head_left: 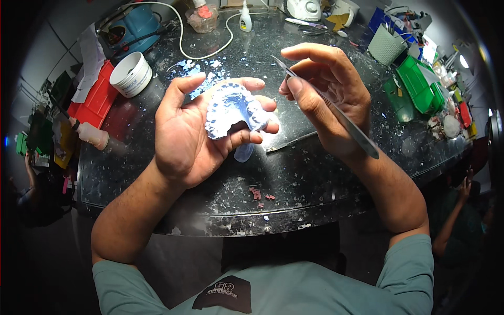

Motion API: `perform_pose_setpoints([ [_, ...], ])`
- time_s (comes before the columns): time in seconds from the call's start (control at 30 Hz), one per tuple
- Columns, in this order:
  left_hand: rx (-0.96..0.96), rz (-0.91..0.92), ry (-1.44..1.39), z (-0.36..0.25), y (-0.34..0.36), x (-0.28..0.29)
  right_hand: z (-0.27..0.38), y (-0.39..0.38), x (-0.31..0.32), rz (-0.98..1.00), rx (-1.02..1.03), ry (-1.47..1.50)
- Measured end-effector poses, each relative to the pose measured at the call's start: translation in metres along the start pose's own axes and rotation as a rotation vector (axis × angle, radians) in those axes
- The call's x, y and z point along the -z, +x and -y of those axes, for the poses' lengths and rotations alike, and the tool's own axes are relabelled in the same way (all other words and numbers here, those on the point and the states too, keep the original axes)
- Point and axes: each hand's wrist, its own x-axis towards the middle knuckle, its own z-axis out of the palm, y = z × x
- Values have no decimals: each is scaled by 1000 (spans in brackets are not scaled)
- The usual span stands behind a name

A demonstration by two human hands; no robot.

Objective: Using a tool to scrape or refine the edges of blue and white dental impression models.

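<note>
A pale blue and white dental cast (pixel 231 107), shaped like a horseshoe with a row of teeth, lies in my left hand (pixel 181 134). My left palm is turned up, with the fingers curled behind the cast and the thumb raised off it. To the right, my right hand (pixel 338 94) grips a slim metal scalpel (pixel 354 134) between thumb and fingers. Its pointed tip aims up and left, apart from the cast. Behind my left hand, blue and white shavings (pixel 210 73) are scattered on the black table (pixel 304 184). A small pale piece (pixel 243 153) shows partly below the cast.
Reddish crumbs (pixel 255 193) lie near the table's front edge. A white tub (pixel 131 74), red bin (pixel 94 100) and capped bottle (pixel 90 134) stand left. A dropper bottle (pixel 245 18) and white cable (pixel 181 37) are behind; green bins (pixel 422 84) and a tool holder (pixel 387 44) stand right.
</note>
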Motion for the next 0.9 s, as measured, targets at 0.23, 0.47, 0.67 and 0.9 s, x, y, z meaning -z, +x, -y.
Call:
perform_pose_setpoints([
  [0.23, -15, -58, 43, 2, -2, -1, 0, 1, -4, 4, 74, -2],
  [0.47, -26, -1, 49, 4, 1, 3, -3, -1, 0, 77, 84, -34],
  [0.67, -80, 18, 1, 8, -1, 5, -1, 1, -1, 162, 93, -1],
  [0.9, -155, 87, -24, 7, 0, 19, 0, 4, 0, 114, 209, -42],
])
